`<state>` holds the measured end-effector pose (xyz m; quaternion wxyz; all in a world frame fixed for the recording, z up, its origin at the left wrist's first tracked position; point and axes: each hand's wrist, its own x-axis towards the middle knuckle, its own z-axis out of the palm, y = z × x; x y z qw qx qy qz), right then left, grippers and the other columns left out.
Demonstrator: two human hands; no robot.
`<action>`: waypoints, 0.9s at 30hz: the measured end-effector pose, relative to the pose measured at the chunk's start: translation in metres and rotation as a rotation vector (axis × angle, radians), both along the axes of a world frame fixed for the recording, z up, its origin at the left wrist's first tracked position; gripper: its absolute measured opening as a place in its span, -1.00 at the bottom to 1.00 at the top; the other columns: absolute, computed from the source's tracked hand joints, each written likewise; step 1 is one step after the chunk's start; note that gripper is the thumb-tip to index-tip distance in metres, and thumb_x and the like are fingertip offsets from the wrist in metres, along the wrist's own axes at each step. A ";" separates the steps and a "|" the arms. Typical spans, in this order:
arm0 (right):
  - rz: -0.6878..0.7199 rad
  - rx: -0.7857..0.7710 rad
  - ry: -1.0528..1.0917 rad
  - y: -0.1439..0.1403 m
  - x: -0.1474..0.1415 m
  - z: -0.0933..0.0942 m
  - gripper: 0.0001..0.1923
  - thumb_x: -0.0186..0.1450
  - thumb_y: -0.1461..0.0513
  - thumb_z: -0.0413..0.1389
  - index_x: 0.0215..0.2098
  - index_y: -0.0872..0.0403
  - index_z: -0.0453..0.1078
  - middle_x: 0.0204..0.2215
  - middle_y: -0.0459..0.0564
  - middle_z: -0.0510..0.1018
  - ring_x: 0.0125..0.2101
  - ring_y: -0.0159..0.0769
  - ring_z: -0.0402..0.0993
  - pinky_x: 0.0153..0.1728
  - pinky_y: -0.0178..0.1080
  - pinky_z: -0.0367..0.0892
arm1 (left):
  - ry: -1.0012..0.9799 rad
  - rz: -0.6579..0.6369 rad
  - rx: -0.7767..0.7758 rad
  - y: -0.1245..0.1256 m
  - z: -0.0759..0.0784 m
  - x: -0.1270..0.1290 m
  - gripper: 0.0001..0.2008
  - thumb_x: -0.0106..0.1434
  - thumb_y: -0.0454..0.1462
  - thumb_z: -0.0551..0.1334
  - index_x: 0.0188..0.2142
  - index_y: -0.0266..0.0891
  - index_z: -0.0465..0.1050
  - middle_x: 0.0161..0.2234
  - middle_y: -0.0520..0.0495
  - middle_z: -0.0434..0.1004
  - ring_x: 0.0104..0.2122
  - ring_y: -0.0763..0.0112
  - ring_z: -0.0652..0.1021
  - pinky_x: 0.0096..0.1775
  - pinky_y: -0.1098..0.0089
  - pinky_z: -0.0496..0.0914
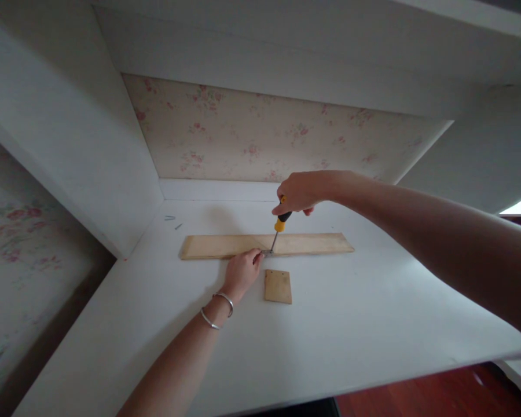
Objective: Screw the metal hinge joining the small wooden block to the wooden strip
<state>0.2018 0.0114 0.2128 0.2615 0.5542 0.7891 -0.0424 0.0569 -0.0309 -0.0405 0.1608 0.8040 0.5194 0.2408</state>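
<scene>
My right hand (301, 191) is wrapped round the yellow and black handle of a screwdriver (279, 223). The shaft slants down to a small metal hinge (267, 252) at the near edge of a long wooden board (217, 245), which lies flat. Fingers pinched, my left hand (243, 269) grips the hinge's left end against the board; part of the hinge is hidden by the fingertips. Whether a screw sits under the screwdriver tip is too small to tell. Just nearer to me lies a small square wooden piece (278, 287) with two dark holes along its far edge.
Several thin metal pieces, perhaps screws (169, 218), lie at the back left of the white tabletop (330, 324). A white side panel (78, 127) rises at the left, and a floral-papered wall (252, 133) stands behind. An overhead shelf (286, 52) hangs above my hands.
</scene>
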 end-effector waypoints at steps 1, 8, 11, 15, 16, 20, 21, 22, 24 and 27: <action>0.006 0.005 0.018 0.000 0.000 0.000 -0.48 0.18 -0.06 0.06 -0.05 0.11 0.40 -0.53 0.00 0.55 -0.50 -0.25 0.46 -0.42 -0.24 0.17 | -0.004 -0.001 -0.001 0.000 0.000 0.000 -0.69 0.35 -0.12 0.00 -0.15 -0.13 0.47 -0.29 -0.07 0.59 -0.30 0.37 0.56 -0.26 0.44 0.31; -0.027 -0.019 0.048 0.002 0.000 -0.002 -0.48 0.20 -0.08 0.04 -0.05 0.09 0.40 -0.54 -0.02 0.55 -0.44 -0.23 0.47 -0.36 -0.23 0.18 | -0.016 0.011 -0.017 -0.002 0.003 0.001 -0.68 0.35 -0.12 0.00 -0.10 -0.13 0.46 -0.26 -0.09 0.59 -0.24 0.37 0.55 -0.19 0.43 0.32; 0.019 -0.029 0.107 0.001 -0.002 -0.001 -0.42 0.14 -0.03 0.14 0.07 0.01 0.31 -0.45 -0.05 0.58 -0.39 -0.24 0.47 -0.34 -0.24 0.18 | -0.020 0.017 -0.022 -0.002 0.003 0.001 -0.67 0.35 -0.11 0.00 -0.09 -0.13 0.46 -0.26 -0.10 0.59 -0.22 0.36 0.55 -0.18 0.43 0.32; -0.039 -0.018 0.043 0.000 -0.003 0.002 -0.52 0.19 -0.04 0.07 -0.03 0.04 0.39 -0.47 -0.03 0.57 -0.44 -0.25 0.48 -0.35 -0.24 0.18 | -0.038 -0.001 -0.001 -0.001 0.001 0.001 -0.68 0.35 -0.12 0.00 -0.10 -0.13 0.46 -0.25 -0.11 0.59 -0.24 0.35 0.56 -0.19 0.41 0.33; -0.047 -0.011 0.042 0.000 -0.002 0.002 -0.50 0.19 -0.06 0.07 -0.02 0.05 0.38 -0.47 -0.03 0.57 -0.45 -0.25 0.48 -0.35 -0.23 0.18 | -0.041 -0.003 0.001 -0.001 0.001 0.001 -0.68 0.35 -0.12 0.01 -0.10 -0.13 0.46 -0.25 -0.10 0.59 -0.24 0.35 0.56 -0.20 0.41 0.33; 0.027 -0.024 0.109 0.003 0.000 0.002 -0.47 0.11 0.01 0.18 0.02 0.00 0.35 -0.44 -0.07 0.57 -0.44 -0.27 0.48 -0.37 -0.26 0.19 | -0.040 0.005 -0.022 -0.001 0.001 0.001 -0.69 0.34 -0.12 0.02 -0.10 -0.14 0.47 -0.25 -0.11 0.59 -0.24 0.36 0.55 -0.20 0.42 0.32; 0.020 -0.021 0.094 0.003 0.000 0.002 -0.51 0.13 0.01 0.16 -0.03 0.03 0.38 -0.47 -0.06 0.56 -0.45 -0.26 0.47 -0.37 -0.26 0.18 | -0.038 0.007 -0.028 -0.001 0.001 0.001 -0.68 0.34 -0.12 0.02 -0.10 -0.14 0.47 -0.25 -0.11 0.59 -0.24 0.37 0.55 -0.20 0.42 0.32; 0.002 -0.012 0.067 0.002 0.000 0.002 -0.55 0.15 -0.01 0.13 -0.08 0.07 0.42 -0.51 -0.04 0.55 -0.46 -0.25 0.47 -0.38 -0.25 0.18 | -0.039 0.007 -0.031 -0.001 0.001 0.000 -0.68 0.34 -0.12 0.02 -0.10 -0.15 0.46 -0.25 -0.11 0.59 -0.24 0.37 0.55 -0.20 0.42 0.32; -0.007 0.019 0.039 0.001 0.000 0.002 -0.53 0.17 -0.05 0.09 -0.12 0.11 0.44 -0.55 -0.01 0.54 -0.46 -0.22 0.46 -0.38 -0.23 0.18 | -0.049 0.001 -0.025 -0.001 0.000 0.000 -0.68 0.34 -0.13 0.01 -0.09 -0.15 0.46 -0.25 -0.12 0.58 -0.25 0.37 0.55 -0.20 0.42 0.32; 0.072 0.008 0.102 -0.001 0.000 0.003 -0.53 0.14 0.02 0.15 -0.04 0.05 0.39 -0.46 -0.03 0.56 -0.43 -0.26 0.47 -0.37 -0.26 0.18 | -0.068 -0.011 -0.007 0.000 -0.001 0.000 -0.69 0.34 -0.14 0.02 -0.09 -0.15 0.46 -0.25 -0.12 0.58 -0.24 0.38 0.56 -0.19 0.42 0.33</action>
